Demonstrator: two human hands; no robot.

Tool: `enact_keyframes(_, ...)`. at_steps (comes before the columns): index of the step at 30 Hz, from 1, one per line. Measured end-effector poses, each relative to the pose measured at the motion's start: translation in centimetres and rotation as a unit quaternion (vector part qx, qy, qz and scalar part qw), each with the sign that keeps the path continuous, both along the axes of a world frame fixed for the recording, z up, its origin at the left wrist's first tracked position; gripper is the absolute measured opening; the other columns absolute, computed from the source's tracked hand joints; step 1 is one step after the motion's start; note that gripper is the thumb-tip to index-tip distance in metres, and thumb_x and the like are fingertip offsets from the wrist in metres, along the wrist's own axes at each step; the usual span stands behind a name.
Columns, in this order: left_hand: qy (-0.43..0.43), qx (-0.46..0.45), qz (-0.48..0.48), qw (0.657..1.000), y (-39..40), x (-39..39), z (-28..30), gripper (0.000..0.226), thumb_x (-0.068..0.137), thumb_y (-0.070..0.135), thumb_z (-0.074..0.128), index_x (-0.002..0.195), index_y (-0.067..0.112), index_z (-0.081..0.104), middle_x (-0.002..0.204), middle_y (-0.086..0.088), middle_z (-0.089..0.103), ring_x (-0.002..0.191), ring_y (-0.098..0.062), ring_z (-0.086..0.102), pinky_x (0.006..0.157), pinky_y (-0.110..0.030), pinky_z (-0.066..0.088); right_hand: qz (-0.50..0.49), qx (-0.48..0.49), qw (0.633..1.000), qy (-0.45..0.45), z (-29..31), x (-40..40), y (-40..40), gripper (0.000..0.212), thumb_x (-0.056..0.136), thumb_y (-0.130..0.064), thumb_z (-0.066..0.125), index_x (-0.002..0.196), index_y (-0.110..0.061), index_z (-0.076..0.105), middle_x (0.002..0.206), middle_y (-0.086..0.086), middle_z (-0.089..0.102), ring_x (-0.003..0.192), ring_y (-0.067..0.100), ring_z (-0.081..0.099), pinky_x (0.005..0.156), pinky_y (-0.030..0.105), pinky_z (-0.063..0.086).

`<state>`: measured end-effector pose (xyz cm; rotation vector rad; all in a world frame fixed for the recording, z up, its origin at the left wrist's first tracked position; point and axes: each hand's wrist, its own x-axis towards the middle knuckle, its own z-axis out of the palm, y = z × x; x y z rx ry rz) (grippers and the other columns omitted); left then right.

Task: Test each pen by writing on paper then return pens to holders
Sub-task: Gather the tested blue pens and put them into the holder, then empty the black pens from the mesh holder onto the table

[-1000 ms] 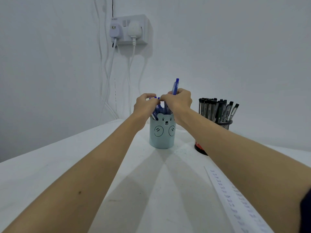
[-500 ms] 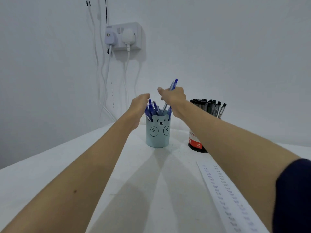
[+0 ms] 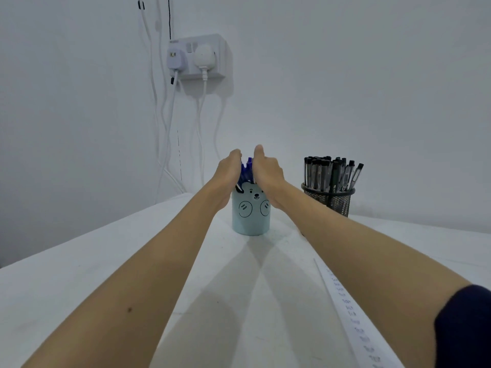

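Note:
A light blue bear-face pen holder (image 3: 251,216) stands on the white table and holds several blue pens (image 3: 246,171). My left hand (image 3: 229,170) and my right hand (image 3: 265,170) press against the bunch of blue pens from either side, just above the holder's rim. The fingertips are hidden behind the pens. Neither hand holds a single pen. To the right, a black mesh holder (image 3: 330,200) carries several black pens (image 3: 329,171). A long white paper strip (image 3: 354,317) with written test marks lies at the lower right, partly under my right forearm.
The white table (image 3: 79,288) meets a white wall just behind the holders. On that wall are a power socket (image 3: 198,58) with two plugs and white cables (image 3: 166,144) hanging down to the table's far left edge.
My right hand has lowered the blue pen it held into the bear holder and let go of it. Both hands now close in on the bunch of pens from the sides.

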<state>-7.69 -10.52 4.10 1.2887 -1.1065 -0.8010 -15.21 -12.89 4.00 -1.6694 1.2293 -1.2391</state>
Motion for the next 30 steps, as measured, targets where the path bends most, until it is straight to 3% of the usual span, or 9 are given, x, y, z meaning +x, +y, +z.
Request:
enact_keyframes(2,-0.006,-0.01,0.014,1.0,0.2,0.0,0.5,0.027,0.098,0.031,0.026,0.075,0.024,0.039,0.07,0.008,0.039,0.064,-0.006,0.039,0.057,-0.019,0.028,-0.009,-0.015,0.999,-0.049,1.2,-0.5,0.6,0.058,0.101,-0.042,0.022,0.109,0.0,0.061,0.077,0.004,0.055,0.074,0.019,0.051,0.07,0.031,0.037)
enact_keyframes(4,-0.014,-0.02,0.039,0.999,1.0,-0.1,1.2,0.023,0.098,0.034,0.025,0.086,0.025,0.042,0.073,0.011,0.036,0.067,-0.005,0.037,0.056,-0.019,0.025,-0.023,-0.04,0.997,-0.066,2.7,-1.4,1.3,0.057,0.101,-0.04,0.027,0.12,0.005,0.057,0.099,0.012,0.064,0.09,0.023,0.059,0.076,0.035,0.042)
enact_keyframes(6,-0.039,-0.036,0.063,0.997,1.7,-0.4,2.0,0.021,0.097,0.033,0.028,0.084,0.025,0.042,0.074,0.013,0.034,0.08,-0.013,0.037,0.058,-0.022,0.025,-0.024,-0.073,0.994,-0.071,4.4,-2.9,2.4,0.053,0.099,-0.036,0.036,0.117,0.01,0.057,0.112,0.02,0.064,0.088,0.03,0.061,0.074,0.032,0.046)
enact_keyframes(10,-0.084,-0.093,0.056,0.991,3.9,-1.4,2.8,0.011,0.097,0.029,0.038,0.102,0.024,0.046,0.081,0.015,0.043,0.078,-0.007,0.042,0.059,-0.017,0.03,-0.054,-0.141,0.986,-0.077,7.2,-7.4,4.5,0.027,0.092,-0.023,0.05,0.088,0.001,0.063,0.083,0.011,0.065,0.058,0.008,0.053,0.057,0.022,0.039)
enact_keyframes(14,-0.197,-0.11,-0.011,0.974,7.0,-3.0,1.2,0.025,0.094,0.025,0.048,0.117,0.024,0.059,0.112,0.006,0.058,0.087,-0.004,0.052,0.065,-0.015,0.039,-0.163,-0.156,0.971,-0.078,6.9,-12.7,5.1,0.009,0.084,-0.018,0.058,0.084,-0.01,0.056,0.081,0.007,0.058,0.067,0.015,0.05,0.059,0.024,0.039)
enact_keyframes(19,-0.399,-0.043,-0.182,0.898,11.0,-5.4,-4.0,0.031,0.092,0.03,0.056,0.122,0.025,0.058,0.123,0.012,0.053,0.119,-0.005,0.046,0.088,-0.018,0.034,-0.187,-0.035,0.982,-0.003,2.0,-17.0,5.0,0.023,0.08,-0.023,0.069,0.08,-0.014,0.049,0.102,0.007,0.055,0.091,0.021,0.051,0.07,0.027,0.043)
enact_keyframes(22,-0.47,0.018,-0.259,0.844,12.1,-6.2,-6.7,0.051,0.086,0.049,0.058,0.133,0.033,0.047,0.142,0.015,0.041,0.13,-0.004,0.036,0.103,-0.02,0.029,-0.136,0.065,0.986,0.074,-0.7,-17.5,5.2,0.065,0.077,-0.028,0.077,0.128,-0.004,0.045,0.131,0.011,0.047,0.12,0.026,0.045,0.094,0.036,0.042)
enact_keyframes(25,-0.475,0.04,-0.284,0.832,12.6,-6.8,-7.8,0.062,0.082,0.057,0.058,0.138,0.037,0.039,0.148,0.021,0.031,0.136,-0.001,0.027,0.112,-0.022,0.02,-0.075,0.101,0.988,0.087,-1.9,-16.8,5.5,0.092,0.075,-0.028,0.079,0.144,-0.003,0.024,0.148,0.012,0.032,0.134,0.028,0.034,0.101,0.036,0.035)
enact_keyframes(30,-0.464,0.036,-0.285,0.838,12.9,-7.0,-8.6,0.062,0.083,0.059,0.055,0.139,0.04,0.038,0.149,0.025,0.028,0.137,0.002,0.023,0.112,-0.02,0.016,-0.018,0.097,0.995,0.029,-2.9,-15.5,4.7,0.089,0.077,-0.017,0.077,0.144,-0.007,0.019,0.14,0.006,0.038,0.123,0.016,0.038,0.089,0.028,0.03)
